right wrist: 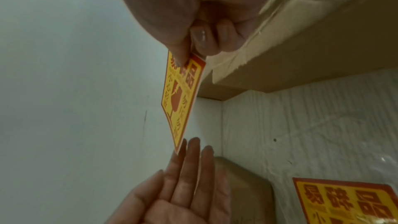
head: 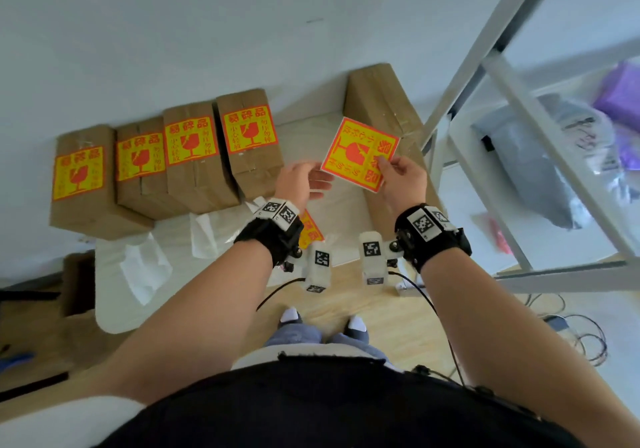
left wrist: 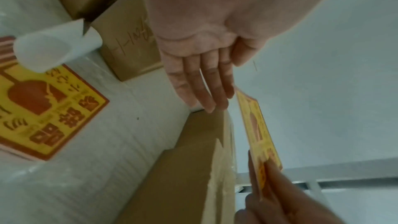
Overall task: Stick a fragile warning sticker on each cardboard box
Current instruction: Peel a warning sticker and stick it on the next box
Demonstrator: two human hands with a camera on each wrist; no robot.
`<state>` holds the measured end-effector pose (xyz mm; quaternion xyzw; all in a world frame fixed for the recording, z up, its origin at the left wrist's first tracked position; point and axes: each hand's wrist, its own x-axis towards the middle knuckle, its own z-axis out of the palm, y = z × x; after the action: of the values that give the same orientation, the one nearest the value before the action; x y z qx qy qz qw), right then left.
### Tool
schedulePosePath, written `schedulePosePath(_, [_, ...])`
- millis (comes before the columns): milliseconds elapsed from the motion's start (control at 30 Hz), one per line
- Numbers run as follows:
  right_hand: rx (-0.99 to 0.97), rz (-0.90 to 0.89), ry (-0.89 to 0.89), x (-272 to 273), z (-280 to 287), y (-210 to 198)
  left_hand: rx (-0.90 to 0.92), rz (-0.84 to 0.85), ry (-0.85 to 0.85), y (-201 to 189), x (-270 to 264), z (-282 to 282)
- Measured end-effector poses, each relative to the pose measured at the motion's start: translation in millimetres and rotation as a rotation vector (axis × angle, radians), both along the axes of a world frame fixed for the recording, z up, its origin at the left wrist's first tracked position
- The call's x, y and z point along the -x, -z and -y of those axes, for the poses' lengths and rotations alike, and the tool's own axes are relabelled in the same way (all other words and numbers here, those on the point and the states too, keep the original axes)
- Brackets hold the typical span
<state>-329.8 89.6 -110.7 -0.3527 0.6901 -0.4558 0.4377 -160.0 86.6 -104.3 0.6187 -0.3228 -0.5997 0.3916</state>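
One square yellow-and-red fragile sticker (head: 360, 154) hangs pinched at a corner by the right hand (head: 401, 179), the flat, empty left hand (head: 300, 181) just beside its far edge, above the bare brown cardboard box (head: 382, 108) (floppy, it could likely crease or land crooked).

left hand (left wrist: 200, 67) flat, sticker (left wrist: 257, 130) — edge-on
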Motion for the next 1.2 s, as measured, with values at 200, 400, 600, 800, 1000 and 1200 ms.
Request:
schedulePosePath(200, [0.024, 0.024, 0.032, 26.3, -4.4, -8.5, 0.093, 0.015, 0.102, -24.1, 15.9, -9.4])
schedulePosePath(400, [0.028, 0.006, 0.034, 38.7, -13.7, -15.3, 0.125, 0.098, 0.115, -31.1, 31.9, -15.4])
schedulePosePath(600, [0.236, -0.568, -0.154, 41.4, -18.1, -16.4, 0.101, 0.173, 0.179, -40.5, 44.6, -18.1])
schedulePosePath(800, [0.300, -0.422, -0.363, 27.9, -28.7, -21.4, 0.106, 0.208, 0.283, -46.1, 56.9, -21.7])
schedulePosePath(1000, [0.277, -0.392, -0.329, 35.9, -35.4, -26.0, 0.129, 0.235, 0.316, -48.6, 63.9, -24.8])
schedulePosePath(1200, [0.275, -0.372, -0.303, 37.8, -33.3, -29.5, 0.146, 0.255, 0.287, -51.3, 68.7, -26.5])
